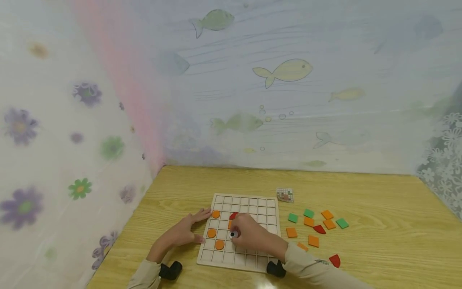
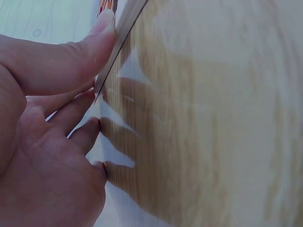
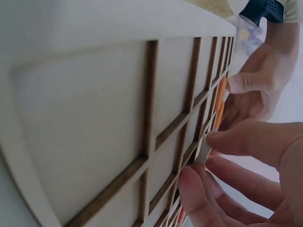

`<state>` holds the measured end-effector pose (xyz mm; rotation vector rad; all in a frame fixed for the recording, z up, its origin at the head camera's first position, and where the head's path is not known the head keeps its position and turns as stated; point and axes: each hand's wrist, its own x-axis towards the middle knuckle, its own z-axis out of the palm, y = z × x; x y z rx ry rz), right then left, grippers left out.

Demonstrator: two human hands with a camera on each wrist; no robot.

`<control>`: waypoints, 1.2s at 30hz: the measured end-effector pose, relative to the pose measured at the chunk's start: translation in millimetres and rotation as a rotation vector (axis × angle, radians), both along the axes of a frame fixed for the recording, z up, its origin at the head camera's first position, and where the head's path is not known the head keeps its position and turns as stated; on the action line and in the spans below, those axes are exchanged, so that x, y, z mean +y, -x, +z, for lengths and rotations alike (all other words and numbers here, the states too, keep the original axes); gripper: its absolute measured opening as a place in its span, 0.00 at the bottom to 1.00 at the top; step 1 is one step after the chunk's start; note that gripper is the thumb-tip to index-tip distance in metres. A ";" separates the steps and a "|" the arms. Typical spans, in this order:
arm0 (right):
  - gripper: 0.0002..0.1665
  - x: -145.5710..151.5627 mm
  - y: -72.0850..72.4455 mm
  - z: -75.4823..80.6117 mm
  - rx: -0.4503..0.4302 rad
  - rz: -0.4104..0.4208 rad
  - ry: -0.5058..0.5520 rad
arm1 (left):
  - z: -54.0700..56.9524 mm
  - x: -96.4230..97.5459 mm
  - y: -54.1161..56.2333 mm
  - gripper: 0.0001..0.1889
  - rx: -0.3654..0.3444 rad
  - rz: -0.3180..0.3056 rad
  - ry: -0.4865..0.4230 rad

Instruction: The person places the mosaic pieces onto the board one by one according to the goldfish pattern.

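A pale wooden grid board (image 1: 249, 261) lies on the table. My right hand (image 1: 249, 233) is over its middle, pinching a small white disc with a black dot (image 1: 232, 234) between thumb and fingertips. In the right wrist view this thin white disc (image 3: 202, 151) stands tilted, its lower edge close to the grid. My left hand (image 1: 180, 230) rests at the board's left edge, fingers and thumb spread. Three orange discs (image 1: 211, 233) sit in cells on the left side. A red quarter-round piece (image 1: 234, 215) and an orange piece (image 1: 229, 224) show partly behind my right hand.
Right of the board lie loose orange squares (image 1: 313, 241), green squares (image 1: 342, 223) and red pieces (image 1: 335, 261). A small printed pattern card (image 1: 285, 194) is by the board's far right corner. Walls with drawn fish and flowers border the wooden table (image 1: 390, 241).
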<state>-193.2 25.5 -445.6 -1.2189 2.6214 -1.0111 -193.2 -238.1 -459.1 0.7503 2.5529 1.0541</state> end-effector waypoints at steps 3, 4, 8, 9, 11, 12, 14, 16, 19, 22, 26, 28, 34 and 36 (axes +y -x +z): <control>0.04 -2.1 -1.0 -0.4 0.021 -0.014 -0.016 | 0.6 0.4 -0.4 0.44 -0.001 -0.004 -0.012; 0.04 -2.8 -1.7 -0.1 0.031 -0.018 -0.024 | 0.7 0.5 -0.6 0.43 -0.002 -0.007 -0.018; 0.08 -7.2 -3.4 1.3 0.078 -0.015 -0.052 | 1.9 0.1 -1.4 0.43 0.000 -0.014 -0.037; 0.10 -8.3 -3.6 1.7 0.090 -0.013 -0.063 | 2.2 -0.1 -1.6 0.43 0.004 -0.010 -0.033; 0.11 -10.6 -3.8 1.8 0.109 -0.005 -0.071 | 2.6 -0.6 -1.7 0.42 0.010 -0.004 -0.030; 0.11 -11.5 -4.0 1.7 0.115 -0.005 -0.073 | 2.4 -0.8 -1.6 0.42 0.012 -0.001 -0.031; 0.11 -12.8 -4.4 1.9 0.120 -0.003 -0.075 | 2.2 -0.9 -1.4 0.42 0.014 0.004 -0.025; 0.11 -13.3 -4.9 1.8 0.123 0.002 -0.073 | 1.2 -0.8 -0.9 0.42 0.011 0.005 -0.024; 0.11 -12.0 -6.0 1.4 0.119 0.010 -0.067 | -0.4 -0.1 -0.2 0.42 0.007 0.001 -0.019; 0.08 -7.9 -7.8 1.0 0.093 0.010 -0.054 | -2.1 0.6 -0.1 0.42 -0.002 -0.007 -0.022; 0.06 0.2 -9.6 2.9 0.058 0.003 -0.035 | -3.3 0.9 -0.8 0.43 -0.002 -0.003 -0.022; 0.06 5.1 -9.6 4.6 0.044 0.002 -0.030 | -3.3 0.9 -1.0 0.43 0.002 0.003 -0.021; 0.10 27.1 -10.9 8.7 -0.042 0.022 -0.016 | -1.5 1.2 -0.7 0.43 0.000 0.003 -0.021; 0.09 35.2 -11.5 9.8 -0.050 0.020 -0.019 | -0.8 1.2 -0.4 0.43 -0.003 0.004 -0.020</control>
